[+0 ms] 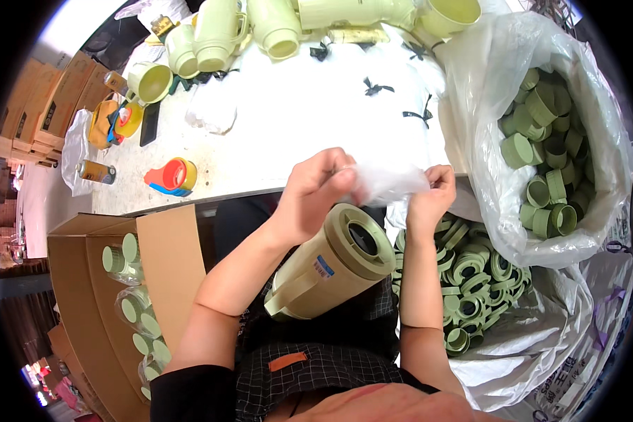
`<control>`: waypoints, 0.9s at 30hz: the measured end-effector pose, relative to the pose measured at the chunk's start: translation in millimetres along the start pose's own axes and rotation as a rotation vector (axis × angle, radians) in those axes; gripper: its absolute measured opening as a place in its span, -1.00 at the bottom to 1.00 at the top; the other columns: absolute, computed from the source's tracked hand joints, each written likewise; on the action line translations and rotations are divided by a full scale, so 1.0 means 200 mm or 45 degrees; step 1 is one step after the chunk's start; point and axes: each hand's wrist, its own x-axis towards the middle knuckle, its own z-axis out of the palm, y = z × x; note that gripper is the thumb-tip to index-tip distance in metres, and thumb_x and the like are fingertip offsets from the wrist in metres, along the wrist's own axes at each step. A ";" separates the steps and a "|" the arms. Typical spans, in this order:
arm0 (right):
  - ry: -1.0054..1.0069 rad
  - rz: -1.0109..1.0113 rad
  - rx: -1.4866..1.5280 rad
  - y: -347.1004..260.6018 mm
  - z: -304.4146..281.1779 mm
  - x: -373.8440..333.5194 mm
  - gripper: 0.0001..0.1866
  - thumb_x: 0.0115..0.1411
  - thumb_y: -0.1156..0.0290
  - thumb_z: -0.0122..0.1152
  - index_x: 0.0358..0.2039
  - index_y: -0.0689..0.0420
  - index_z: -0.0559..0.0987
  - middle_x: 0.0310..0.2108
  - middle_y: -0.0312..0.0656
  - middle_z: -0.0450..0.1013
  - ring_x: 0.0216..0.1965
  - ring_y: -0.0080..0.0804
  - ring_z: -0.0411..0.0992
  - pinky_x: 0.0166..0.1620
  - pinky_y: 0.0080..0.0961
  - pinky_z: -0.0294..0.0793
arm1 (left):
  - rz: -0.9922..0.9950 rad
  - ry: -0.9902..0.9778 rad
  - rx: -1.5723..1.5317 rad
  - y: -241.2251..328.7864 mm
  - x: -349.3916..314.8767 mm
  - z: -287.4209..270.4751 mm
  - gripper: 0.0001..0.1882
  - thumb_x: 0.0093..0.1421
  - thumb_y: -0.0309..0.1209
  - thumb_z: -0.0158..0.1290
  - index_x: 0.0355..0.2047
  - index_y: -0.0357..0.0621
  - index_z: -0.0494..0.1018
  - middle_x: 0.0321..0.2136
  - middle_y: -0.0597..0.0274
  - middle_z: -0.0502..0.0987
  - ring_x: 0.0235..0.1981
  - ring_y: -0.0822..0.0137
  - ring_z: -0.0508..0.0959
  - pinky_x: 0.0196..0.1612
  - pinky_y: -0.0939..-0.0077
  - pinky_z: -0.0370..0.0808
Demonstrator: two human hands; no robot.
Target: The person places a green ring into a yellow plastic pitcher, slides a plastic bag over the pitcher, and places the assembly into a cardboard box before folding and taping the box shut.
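Fingers of left hand (316,190) and right hand (432,190) pinch clear plastic bag (390,181); blue-labelled green jug (330,264) below.

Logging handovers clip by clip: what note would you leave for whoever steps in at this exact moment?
Left hand: fingers pinched on one edge of a thin clear plastic bag.
Right hand: pinches the opposite edge; the bag is stretched between both, above the table edge.
Pale green jug: lies tilted in the lap, handle downward, open top toward the bag, held by neither hand.
Done: bag picked up; it is not over the jug.
Left: jug unbagged. More jugs lie at the table's far side; wrapped pieces stand in the cardboard box on the left; green rings fill the sacks on the right.
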 end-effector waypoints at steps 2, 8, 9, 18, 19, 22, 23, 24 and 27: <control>0.164 0.414 0.477 0.05 -0.02 0.06 -0.80 0.18 0.57 0.28 -0.40 0.12 0.39 -0.34 -0.23 0.48 -0.27 -0.45 0.47 -0.10 -0.51 0.49 | -0.095 -0.105 -0.114 0.05 -0.05 -0.05 -0.65 0.36 -0.16 0.05 -0.44 -0.10 0.28 -0.48 0.37 0.46 -0.43 0.55 0.40 -0.33 0.64 0.35; 0.019 1.156 1.311 -0.03 -0.06 0.02 -0.70 0.31 0.42 0.13 0.02 0.21 0.49 -0.07 -0.08 0.52 -0.09 -0.24 0.52 -0.03 -0.25 0.57 | -0.215 -0.129 0.261 -0.04 -0.02 -0.36 -0.72 0.04 -0.60 0.21 -0.39 -0.08 0.30 -0.50 0.42 0.41 -0.48 0.59 0.36 -0.40 0.66 0.31; -0.227 1.005 1.314 0.08 -0.10 0.00 -0.75 0.31 0.44 0.11 -0.02 0.20 0.49 -0.14 -0.12 0.50 -0.17 -0.29 0.50 -0.11 -0.33 0.55 | -0.208 0.009 0.430 -0.19 -0.02 -0.44 -0.75 0.06 -0.58 0.19 -0.42 -0.09 0.30 -0.52 0.42 0.40 -0.49 0.59 0.36 -0.41 0.66 0.31; -0.233 -0.291 -0.435 -0.29 -0.06 -0.76 -0.67 0.33 0.29 0.09 0.04 0.15 0.38 -0.05 -0.14 0.38 -0.08 -0.34 0.41 -0.02 -0.37 0.45 | 0.411 -0.178 0.987 0.08 -0.62 -0.08 -0.72 0.00 -0.40 0.30 -0.34 -0.13 0.42 -0.48 0.15 0.40 -0.48 0.20 0.51 -0.41 0.39 0.46; -0.522 -0.267 -0.431 -0.32 -0.04 -0.81 -0.59 0.36 0.23 0.05 0.12 0.15 0.32 0.06 -0.10 0.34 0.04 -0.31 0.37 0.08 -0.35 0.41 | 0.438 -0.104 1.248 0.16 -0.73 -0.02 -0.63 -0.10 -0.32 0.39 -0.37 -0.12 0.43 -0.47 0.11 0.41 -0.47 0.07 0.51 -0.45 0.32 0.47; -0.865 0.608 0.785 -0.07 -0.04 -1.02 -0.49 0.42 0.17 -0.03 0.27 0.15 0.20 0.21 -0.03 0.25 0.25 -0.24 0.22 0.30 -0.29 0.21 | 0.486 0.335 1.505 0.17 -0.92 -0.05 -0.46 -0.13 -0.25 0.42 -0.21 -0.15 0.40 -0.45 0.12 0.42 -0.48 0.06 0.49 -0.48 0.29 0.46; -0.859 0.552 0.698 -0.07 0.01 -1.07 -0.43 0.39 0.17 0.02 0.28 0.16 0.17 0.20 -0.03 0.25 0.25 -0.22 0.22 0.31 -0.30 0.18 | 0.375 0.514 1.541 0.18 -0.99 -0.08 -0.39 -0.13 -0.24 0.41 -0.13 -0.18 0.37 -0.44 0.13 0.42 -0.48 0.06 0.48 -0.49 0.28 0.45; -0.841 0.496 0.610 -0.07 0.06 -1.13 -0.38 0.36 0.17 0.07 0.30 0.17 0.14 0.18 -0.03 0.25 0.25 -0.21 0.22 0.32 -0.30 0.16 | 0.340 0.587 1.606 0.11 -1.12 -0.16 -0.30 -0.09 -0.28 0.38 0.00 -0.23 0.28 -0.38 0.08 0.43 -0.45 0.07 0.50 -0.48 0.26 0.45; -1.210 -0.072 0.007 -0.02 0.07 -1.20 -0.22 0.21 0.26 0.28 0.31 0.22 0.11 0.14 -0.06 0.29 0.19 -0.19 0.29 0.27 -0.29 0.22 | 0.016 0.823 1.605 -0.07 -1.41 -0.29 -0.35 0.01 -0.45 0.22 0.11 -0.30 0.23 -0.20 -0.08 0.46 -0.28 -0.10 0.54 -0.30 0.19 0.51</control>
